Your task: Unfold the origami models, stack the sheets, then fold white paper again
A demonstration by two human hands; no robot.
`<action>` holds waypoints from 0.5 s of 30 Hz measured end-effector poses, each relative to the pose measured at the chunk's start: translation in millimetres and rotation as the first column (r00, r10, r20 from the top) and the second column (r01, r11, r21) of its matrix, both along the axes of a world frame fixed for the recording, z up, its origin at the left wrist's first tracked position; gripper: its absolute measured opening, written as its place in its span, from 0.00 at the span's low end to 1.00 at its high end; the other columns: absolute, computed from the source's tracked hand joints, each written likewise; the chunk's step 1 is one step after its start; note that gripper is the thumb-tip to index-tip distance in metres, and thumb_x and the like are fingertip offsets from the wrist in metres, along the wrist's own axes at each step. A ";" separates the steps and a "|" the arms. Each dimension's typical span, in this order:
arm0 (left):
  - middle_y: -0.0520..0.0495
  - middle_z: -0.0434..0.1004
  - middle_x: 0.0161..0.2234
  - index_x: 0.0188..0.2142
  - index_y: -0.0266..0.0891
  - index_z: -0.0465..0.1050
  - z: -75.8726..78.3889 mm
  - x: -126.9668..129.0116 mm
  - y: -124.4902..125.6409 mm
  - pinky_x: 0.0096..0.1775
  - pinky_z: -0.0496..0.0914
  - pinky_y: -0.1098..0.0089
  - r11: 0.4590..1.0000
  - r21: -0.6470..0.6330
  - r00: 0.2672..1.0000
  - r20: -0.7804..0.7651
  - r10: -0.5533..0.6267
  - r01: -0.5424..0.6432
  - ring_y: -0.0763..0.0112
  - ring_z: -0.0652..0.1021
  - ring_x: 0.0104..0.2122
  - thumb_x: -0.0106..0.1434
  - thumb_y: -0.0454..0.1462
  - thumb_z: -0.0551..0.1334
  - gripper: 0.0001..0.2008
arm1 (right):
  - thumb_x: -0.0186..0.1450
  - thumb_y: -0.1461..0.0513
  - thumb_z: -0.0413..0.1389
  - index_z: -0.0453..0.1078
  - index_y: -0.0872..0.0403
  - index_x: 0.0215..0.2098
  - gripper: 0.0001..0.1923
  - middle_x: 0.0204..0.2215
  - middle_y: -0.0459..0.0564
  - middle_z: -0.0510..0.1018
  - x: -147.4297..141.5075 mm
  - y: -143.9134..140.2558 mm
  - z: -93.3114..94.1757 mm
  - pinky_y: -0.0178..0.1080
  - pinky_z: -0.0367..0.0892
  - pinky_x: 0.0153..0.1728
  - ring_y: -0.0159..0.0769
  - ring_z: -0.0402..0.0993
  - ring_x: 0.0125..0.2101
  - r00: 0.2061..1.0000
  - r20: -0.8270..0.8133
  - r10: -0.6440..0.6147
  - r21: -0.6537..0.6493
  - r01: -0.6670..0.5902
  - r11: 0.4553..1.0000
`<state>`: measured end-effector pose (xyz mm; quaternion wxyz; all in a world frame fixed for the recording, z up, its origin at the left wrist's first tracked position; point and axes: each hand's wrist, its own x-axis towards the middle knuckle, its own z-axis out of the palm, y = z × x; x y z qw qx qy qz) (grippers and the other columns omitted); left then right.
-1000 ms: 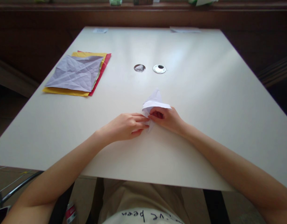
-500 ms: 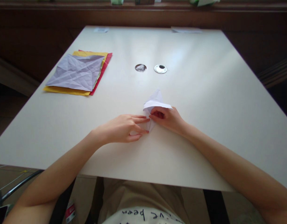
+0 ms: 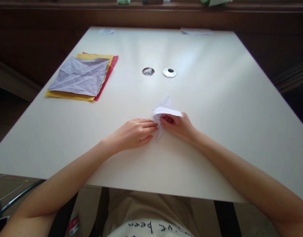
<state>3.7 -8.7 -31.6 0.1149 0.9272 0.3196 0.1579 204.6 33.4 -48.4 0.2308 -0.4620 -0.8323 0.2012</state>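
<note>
A pale sheet of folded paper point(image 3: 167, 111) lies on the table in front of me, with one flap lifted and curving over my right fingers. My right hand point(image 3: 177, 124) is closed at the paper's right side, thumb and fingers curled under the raised flap and pinching it. From the left, my left hand point(image 3: 138, 133) rests low with its fingers stretched out, the tips touching the paper's left edge. The lower point of the paper shows between the two hands. The fingertips of my right hand are partly hidden by the flap.
On the left of the white table point(image 3: 210, 89) lies a stack of creased paper squares point(image 3: 79, 77), lilac on top, yellow and red beneath. Two round cable holes point(image 3: 169, 72) sit beyond the folded paper. A flat white item point(image 3: 197, 31) lies at the far edge.
My left fingers have drawn closer together and shifted slightly up along the paper's left edge. The paper and its raised flap have moved slightly to the right.
</note>
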 end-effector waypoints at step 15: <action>0.47 0.70 0.50 0.49 0.40 0.67 -2.2 -0.5 2.4 0.50 0.67 0.63 0.998 0.015 0.998 -0.027 0.055 -0.055 0.64 0.69 0.50 0.58 0.35 0.56 0.17 | 0.59 0.59 0.49 0.71 0.56 0.30 0.11 0.19 0.48 0.73 0.2 -4.2 -9.2 0.33 0.54 0.23 0.30 0.64 0.19 0.989 0.139 -0.052 0.197 0.023 0.980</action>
